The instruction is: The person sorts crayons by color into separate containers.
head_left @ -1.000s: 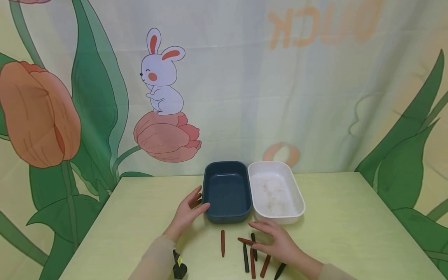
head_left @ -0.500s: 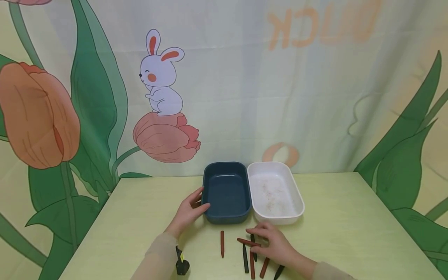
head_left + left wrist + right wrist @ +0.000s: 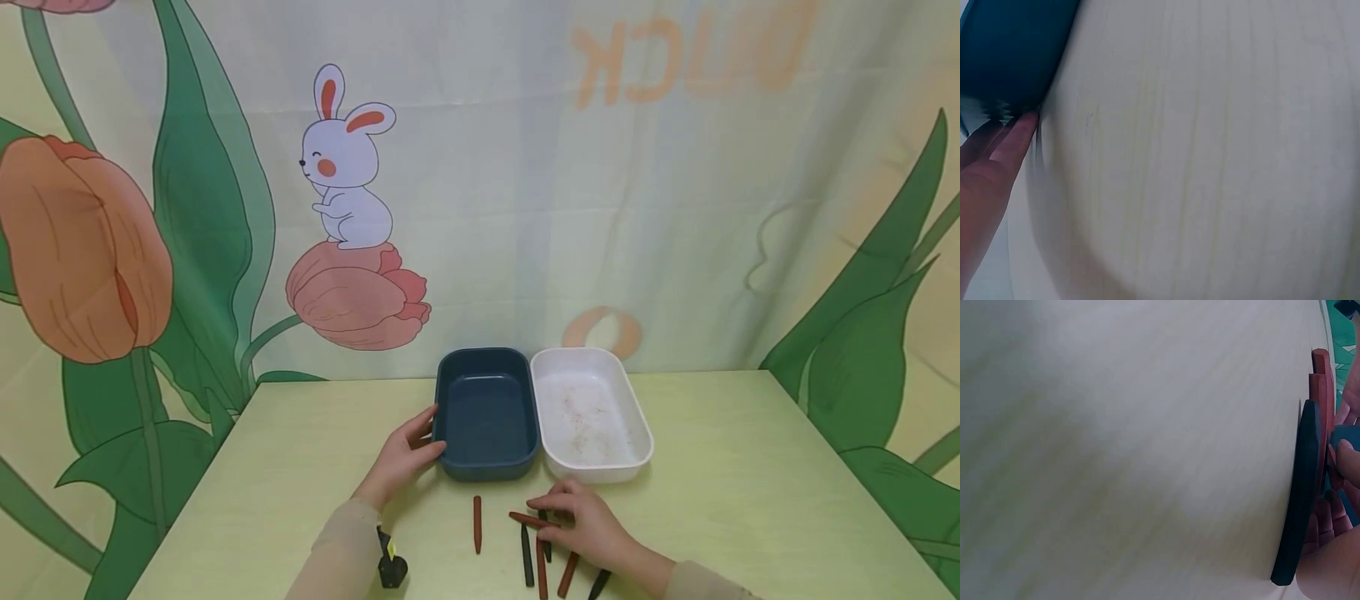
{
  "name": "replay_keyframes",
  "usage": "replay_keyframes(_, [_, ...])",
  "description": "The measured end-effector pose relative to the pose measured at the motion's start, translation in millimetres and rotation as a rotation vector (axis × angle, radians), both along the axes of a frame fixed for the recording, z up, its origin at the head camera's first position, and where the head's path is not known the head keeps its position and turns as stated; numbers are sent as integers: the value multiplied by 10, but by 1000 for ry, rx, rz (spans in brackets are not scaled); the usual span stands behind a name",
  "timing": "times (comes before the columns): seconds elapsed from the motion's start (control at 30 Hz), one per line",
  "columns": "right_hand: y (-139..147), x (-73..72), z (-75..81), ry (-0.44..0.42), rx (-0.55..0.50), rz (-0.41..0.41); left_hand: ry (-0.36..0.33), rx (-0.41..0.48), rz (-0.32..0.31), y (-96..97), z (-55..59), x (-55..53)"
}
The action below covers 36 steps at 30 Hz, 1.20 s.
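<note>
My left hand rests at the left side of a dark blue tray, its straight fingers touching the outer wall and the thumb near the rim. In the left wrist view the fingers meet the tray's side. My right hand pinches a red-brown crayon, which lies slantwise over other crayons. The thumb touches a reddish crayon in the right wrist view. Below the hand lie dark crayons and red-brown crayons. One red-brown crayon lies apart, in front of the blue tray.
A white tray, with specks inside, stands against the blue tray's right side. A small black object with a yellow mark is by the left sleeve. Behind the pale table hangs a printed curtain.
My right hand's fingers have closed in around the slanted red-brown crayon, which stays nearly in place. The left thumb has slid slightly back toward the blue tray's outer edge.
</note>
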State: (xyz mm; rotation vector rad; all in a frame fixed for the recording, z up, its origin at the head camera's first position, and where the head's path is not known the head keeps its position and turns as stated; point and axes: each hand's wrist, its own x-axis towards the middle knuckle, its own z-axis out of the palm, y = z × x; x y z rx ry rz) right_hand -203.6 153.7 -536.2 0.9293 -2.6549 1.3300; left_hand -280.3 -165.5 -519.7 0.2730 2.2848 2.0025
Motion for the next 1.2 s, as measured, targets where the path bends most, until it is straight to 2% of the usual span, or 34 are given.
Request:
replay_keyframes(0.3, [3,-44,-29,13,-4,-10,-24,19,-13,-2,-19,-23])
replay_keyframes(0.6, [8,-43,-12,10,-29,-10,-59,27,13,1,-33,-21])
replay_keyframes(0.93, [19,12,87,75,-109,-12,-77,66,-3,5,-43,-14])
replay_keyframes(1.2, [-25,46,234,92,-85,-35,-84,73,0,-2,-43,-10])
